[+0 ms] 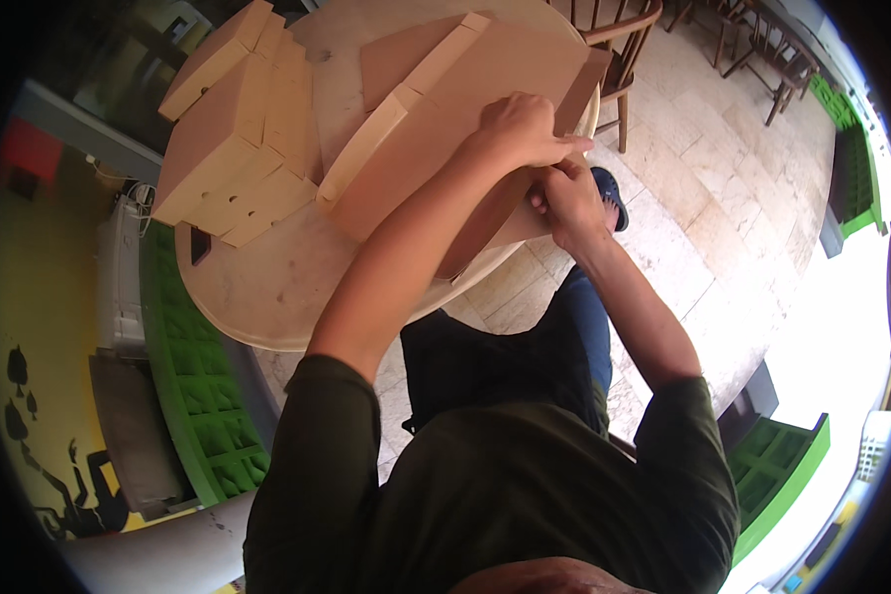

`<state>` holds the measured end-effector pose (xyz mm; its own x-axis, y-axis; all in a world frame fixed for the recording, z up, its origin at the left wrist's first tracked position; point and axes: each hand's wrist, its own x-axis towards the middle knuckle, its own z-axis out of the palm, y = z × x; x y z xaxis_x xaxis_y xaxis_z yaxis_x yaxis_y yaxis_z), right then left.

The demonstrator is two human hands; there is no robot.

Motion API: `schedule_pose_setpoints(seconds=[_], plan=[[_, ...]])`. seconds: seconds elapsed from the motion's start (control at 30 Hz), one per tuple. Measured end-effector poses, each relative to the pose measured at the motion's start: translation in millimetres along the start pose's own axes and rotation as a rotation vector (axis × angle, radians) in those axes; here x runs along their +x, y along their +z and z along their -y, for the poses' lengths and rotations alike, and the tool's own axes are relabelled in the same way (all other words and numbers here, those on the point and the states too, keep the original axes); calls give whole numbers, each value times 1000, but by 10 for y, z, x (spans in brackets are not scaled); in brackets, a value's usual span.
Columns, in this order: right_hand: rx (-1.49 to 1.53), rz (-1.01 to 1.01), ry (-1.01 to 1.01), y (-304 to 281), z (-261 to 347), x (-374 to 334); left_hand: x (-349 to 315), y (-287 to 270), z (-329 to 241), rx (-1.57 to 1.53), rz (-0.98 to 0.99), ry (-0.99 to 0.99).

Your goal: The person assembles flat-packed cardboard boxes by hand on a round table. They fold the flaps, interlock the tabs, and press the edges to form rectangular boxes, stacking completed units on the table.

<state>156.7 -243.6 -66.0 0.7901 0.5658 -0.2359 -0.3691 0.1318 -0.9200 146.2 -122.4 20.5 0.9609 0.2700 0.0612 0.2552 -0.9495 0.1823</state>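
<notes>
Head view: cardboard box [445, 129] runs lower-left to upper-right.

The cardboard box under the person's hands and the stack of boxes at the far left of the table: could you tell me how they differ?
The cardboard box in hand is single, tilted and overhanging the round table's near edge, its flap unfinished; the stack of folded boxes lies untouched on the tabletop. The left hand presses on the former and the right hand pinches its flap. Both are plain brown cardboard.

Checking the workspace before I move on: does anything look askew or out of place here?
Nothing looks damaged or spilled. The stack of folded boxes sits unevenly, fanned out and overhanging the round table edge. The flat cardboard box under both hands also juts past the rim.
</notes>
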Motion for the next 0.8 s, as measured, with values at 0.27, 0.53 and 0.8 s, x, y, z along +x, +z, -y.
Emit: schedule_pose_setpoints(seconds=[0.27, 0.53, 0.8], plan=[[255, 51, 108, -87, 91, 27, 357, 225, 390, -426, 4, -148], [366, 59, 135, -86, 28, 42, -286, 194, 641, -838, -63, -103], [353, 80, 78, -72, 3, 50, -458, 184, 564, -995, 27, -189]])
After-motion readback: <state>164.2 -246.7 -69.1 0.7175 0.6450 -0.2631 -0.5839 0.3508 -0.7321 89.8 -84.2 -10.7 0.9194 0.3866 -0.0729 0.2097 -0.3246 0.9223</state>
